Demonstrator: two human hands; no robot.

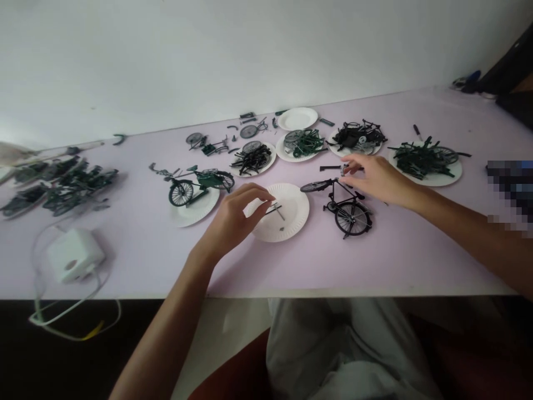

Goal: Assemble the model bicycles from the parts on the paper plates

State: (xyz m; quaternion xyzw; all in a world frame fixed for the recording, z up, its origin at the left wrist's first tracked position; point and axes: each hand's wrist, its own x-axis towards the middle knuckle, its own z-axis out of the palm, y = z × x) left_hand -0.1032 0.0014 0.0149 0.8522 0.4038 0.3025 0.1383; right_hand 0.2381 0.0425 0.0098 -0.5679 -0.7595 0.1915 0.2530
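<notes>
Far left of the middle plate (297,208), a blurred heap of dark parts (79,186) lies on the lilac tabletop (458,250), with a white adapter (75,255) nearer the person. Just left of the middle plate, a green toy bicycle (202,180) sits over a paper plate (204,211), its long axis crosswise, handlebars leftward. The left hand (237,214) is above the middle plate's left rim, thumb and fingers curved near thin rods (280,213); whether it pinches one, I cannot tell. Behind the middle plate are loaded plates (271,158) and a plain pale wall (250,55). Just right of the middle plate is the black toy bicycle (343,201), its long axis slanting: front wheel back-left, rear wheel front-right. The right hand (370,175), well apart from the left, curls its fingertips at that bicycle's front end; its grip is unclear. Farther right of the middle plate, another plate (435,178) bears dark green parts (425,157).
</notes>
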